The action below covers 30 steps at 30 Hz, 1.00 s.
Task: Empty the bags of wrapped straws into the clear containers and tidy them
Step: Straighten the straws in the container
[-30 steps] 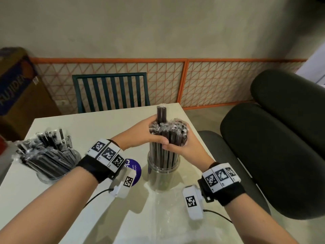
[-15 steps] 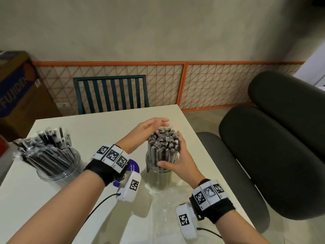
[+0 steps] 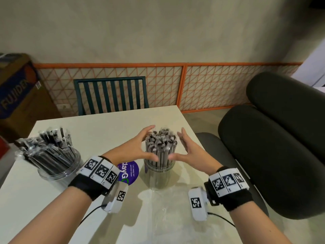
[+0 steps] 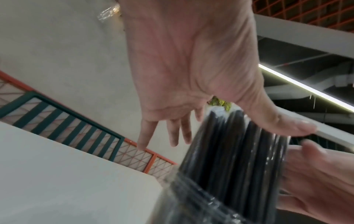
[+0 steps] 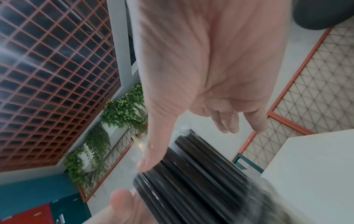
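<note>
A clear container (image 3: 159, 170) stands mid-table, packed with upright black wrapped straws (image 3: 161, 144). My left hand (image 3: 140, 147) is on the bundle's left side and my right hand (image 3: 188, 150) on its right, both with fingers spread and straight. Only the thumbs lie near the straws' front. The left wrist view shows the straws (image 4: 229, 148) between my left thumb and the other hand. In the right wrist view the straws (image 5: 191, 171) sit under my right thumb. A second clear container (image 3: 59, 166) at the left holds straws (image 3: 47, 148) leaning untidily.
An empty clear plastic bag (image 3: 163, 212) lies flat on the table (image 3: 91, 131) in front of the middle container. A round purple sticker (image 3: 129, 172) is beside it. A green chair (image 3: 110, 94) stands behind the table, a dark seat (image 3: 263, 155) to the right.
Both hands have let go of the bundle and spread apart at its sides. The straws that stuck up have dropped level with the rest.
</note>
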### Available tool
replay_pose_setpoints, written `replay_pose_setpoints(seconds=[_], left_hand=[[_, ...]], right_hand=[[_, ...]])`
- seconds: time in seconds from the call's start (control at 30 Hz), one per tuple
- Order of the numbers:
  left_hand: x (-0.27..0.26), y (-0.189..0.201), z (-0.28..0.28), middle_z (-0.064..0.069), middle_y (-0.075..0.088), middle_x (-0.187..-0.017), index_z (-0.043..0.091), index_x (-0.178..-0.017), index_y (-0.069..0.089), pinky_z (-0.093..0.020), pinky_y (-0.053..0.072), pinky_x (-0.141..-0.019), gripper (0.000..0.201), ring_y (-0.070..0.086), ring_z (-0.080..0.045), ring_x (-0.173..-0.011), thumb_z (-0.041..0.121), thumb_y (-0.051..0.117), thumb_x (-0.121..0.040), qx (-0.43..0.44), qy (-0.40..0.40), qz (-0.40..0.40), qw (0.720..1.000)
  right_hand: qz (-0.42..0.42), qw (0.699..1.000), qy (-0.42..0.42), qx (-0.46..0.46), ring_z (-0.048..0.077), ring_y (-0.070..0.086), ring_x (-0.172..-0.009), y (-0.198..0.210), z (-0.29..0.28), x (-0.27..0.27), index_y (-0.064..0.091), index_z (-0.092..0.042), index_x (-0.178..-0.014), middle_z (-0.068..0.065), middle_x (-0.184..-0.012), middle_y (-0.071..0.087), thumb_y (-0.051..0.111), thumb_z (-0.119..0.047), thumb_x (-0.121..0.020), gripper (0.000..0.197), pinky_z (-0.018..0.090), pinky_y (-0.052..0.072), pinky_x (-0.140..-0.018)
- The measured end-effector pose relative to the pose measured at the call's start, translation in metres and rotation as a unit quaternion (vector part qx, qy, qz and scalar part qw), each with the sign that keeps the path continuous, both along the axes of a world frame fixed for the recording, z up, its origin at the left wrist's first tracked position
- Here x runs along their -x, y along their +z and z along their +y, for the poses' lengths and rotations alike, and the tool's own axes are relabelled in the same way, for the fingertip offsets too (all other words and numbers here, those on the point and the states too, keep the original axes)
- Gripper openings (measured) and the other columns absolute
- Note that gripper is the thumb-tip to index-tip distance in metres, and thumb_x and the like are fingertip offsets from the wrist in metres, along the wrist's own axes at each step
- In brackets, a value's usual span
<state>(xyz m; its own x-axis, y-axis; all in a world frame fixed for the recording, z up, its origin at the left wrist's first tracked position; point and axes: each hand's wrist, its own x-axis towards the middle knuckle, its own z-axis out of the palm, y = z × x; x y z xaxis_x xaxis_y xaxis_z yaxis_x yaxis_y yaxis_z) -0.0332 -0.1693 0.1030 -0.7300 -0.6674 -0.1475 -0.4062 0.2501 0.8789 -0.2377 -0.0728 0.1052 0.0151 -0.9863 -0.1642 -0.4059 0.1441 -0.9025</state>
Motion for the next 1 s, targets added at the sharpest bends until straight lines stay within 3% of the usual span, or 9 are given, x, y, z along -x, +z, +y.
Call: replay_pose_setpoints(seconds=[0.13, 0.23, 0.33, 0.4, 0.53, 0.6, 0.73, 0.87, 1.0], left_hand=[[-0.013, -0.010, -0.004, 0.004, 0.018, -0.156, 0.041, -0.144, 0.009, -0.028, 0.017, -0.112, 0.117, 0.018, -0.009, -0.142, 0.050, 0.079, -0.050, -0.022, -0.001, -0.021, 1.000], [-0.002, -0.010, 0.001, 0.007, 0.027, -0.151, 0.032, -0.145, 0.012, -0.024, 0.022, -0.111, 0.110, 0.027, -0.003, -0.135, 0.037, 0.080, -0.059, -0.041, -0.011, -0.002, 0.999], [0.016, -0.009, 0.009, 0.015, 0.042, -0.132, 0.028, -0.140, 0.018, -0.017, 0.033, -0.103, 0.089, 0.042, 0.000, -0.121, 0.021, 0.076, -0.072, -0.043, -0.004, 0.020, 0.999], [0.026, -0.008, 0.014, 0.011, 0.044, -0.127, 0.025, -0.141, 0.015, -0.014, 0.036, -0.095, 0.085, 0.044, -0.007, -0.123, 0.025, 0.072, -0.077, -0.040, 0.023, 0.030, 0.998], [0.024, -0.010, 0.026, 0.009, 0.037, -0.134, 0.025, -0.143, 0.003, -0.005, 0.037, -0.085, 0.097, 0.042, -0.007, -0.122, 0.034, 0.071, -0.073, -0.034, 0.050, 0.046, 0.997], [0.011, -0.012, 0.028, 0.014, 0.029, -0.138, 0.032, -0.144, -0.003, -0.006, 0.036, -0.091, 0.107, 0.037, -0.005, -0.124, 0.032, 0.075, -0.071, -0.034, 0.027, 0.015, 0.999], [-0.015, -0.012, 0.016, 0.004, 0.015, -0.156, 0.044, -0.144, -0.001, -0.038, 0.024, -0.114, 0.109, 0.018, -0.014, -0.142, 0.034, 0.078, -0.069, -0.023, 0.027, -0.041, 0.999], [-0.007, -0.004, 0.007, 0.012, 0.017, -0.149, 0.041, -0.145, 0.001, -0.031, 0.021, -0.111, 0.108, 0.015, -0.001, -0.135, 0.025, 0.078, -0.071, -0.016, -0.003, -0.030, 0.999], [0.015, -0.003, 0.007, 0.024, 0.038, -0.129, 0.030, -0.141, 0.015, -0.016, 0.033, -0.105, 0.097, 0.040, 0.009, -0.117, 0.010, 0.077, -0.071, -0.056, -0.026, 0.028, 0.998]], right_hand=[[0.061, 0.996, -0.068, -0.004, 0.011, 0.010, -0.146, -0.022, 0.023, -0.013, -0.009, -0.019, -0.150, -0.003, -0.161, 0.005, 0.078, -0.046, -0.063, 0.125, 0.031, 0.015, -0.119], [0.063, 0.993, -0.097, 0.027, 0.012, 0.015, -0.145, -0.034, 0.022, -0.034, -0.008, -0.019, -0.150, -0.004, -0.159, 0.012, 0.079, -0.037, -0.069, 0.121, 0.022, 0.016, -0.113], [0.050, 0.989, -0.124, 0.060, 0.019, 0.029, -0.141, -0.041, 0.010, -0.047, -0.001, -0.026, -0.150, -0.001, -0.153, 0.029, 0.072, -0.046, -0.073, 0.109, 0.042, 0.028, -0.116], [0.041, 0.988, -0.129, 0.073, 0.019, 0.034, -0.139, -0.039, 0.004, -0.049, 0.002, -0.025, -0.150, 0.000, -0.151, 0.035, 0.063, -0.045, -0.081, 0.094, 0.046, 0.033, -0.113], [0.015, 0.995, -0.074, 0.061, 0.011, 0.036, -0.137, -0.023, 0.006, -0.035, 0.003, -0.017, -0.151, -0.004, -0.148, 0.038, 0.058, -0.025, -0.091, 0.083, 0.029, 0.031, -0.113], [-0.005, 0.997, -0.069, 0.046, 0.008, 0.031, -0.139, -0.022, 0.011, -0.026, 0.001, -0.019, -0.151, -0.009, -0.149, 0.033, 0.064, -0.024, -0.087, 0.090, 0.028, 0.028, -0.115], [-0.004, 0.992, -0.114, 0.051, 0.007, 0.016, -0.145, -0.033, 0.024, -0.022, -0.002, -0.021, -0.150, -0.005, -0.159, 0.014, 0.078, -0.031, -0.072, 0.112, 0.035, 0.019, -0.120], [0.035, 0.991, -0.112, 0.062, 0.009, 0.018, -0.144, -0.039, 0.025, -0.044, -0.009, -0.020, -0.149, -0.005, -0.157, 0.018, 0.083, -0.032, -0.066, 0.124, 0.025, 0.019, -0.116], [0.025, 0.986, -0.142, 0.087, 0.016, 0.039, -0.134, -0.035, 0.010, -0.059, 0.009, -0.026, -0.149, 0.001, -0.145, 0.042, 0.078, -0.039, -0.067, 0.108, 0.044, 0.036, -0.111]])
